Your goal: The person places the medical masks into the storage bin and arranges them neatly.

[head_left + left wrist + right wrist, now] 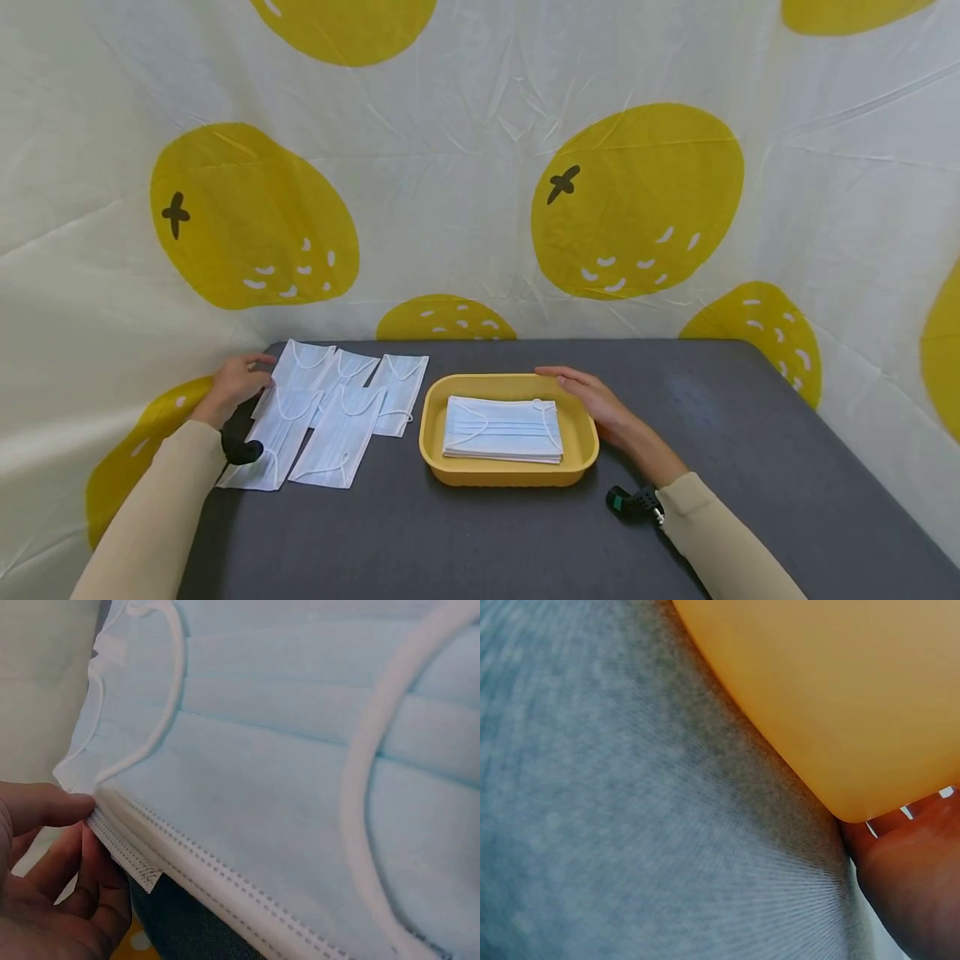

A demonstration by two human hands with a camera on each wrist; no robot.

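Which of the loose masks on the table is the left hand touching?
The pale blue pleated face mask farthest back-left in the spread, beside the curtain. The left hand pinches its edge; the other loose masks lie untouched.

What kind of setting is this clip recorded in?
Probably a staged recording booth, not a home or clinic: a dark grey table hemmed in by a creased lemon-print sheet, with only face masks and a yellow tray laid out.

Dark grey table [750, 433], white backdrop cloth [465, 167] — big yellow fruit prints
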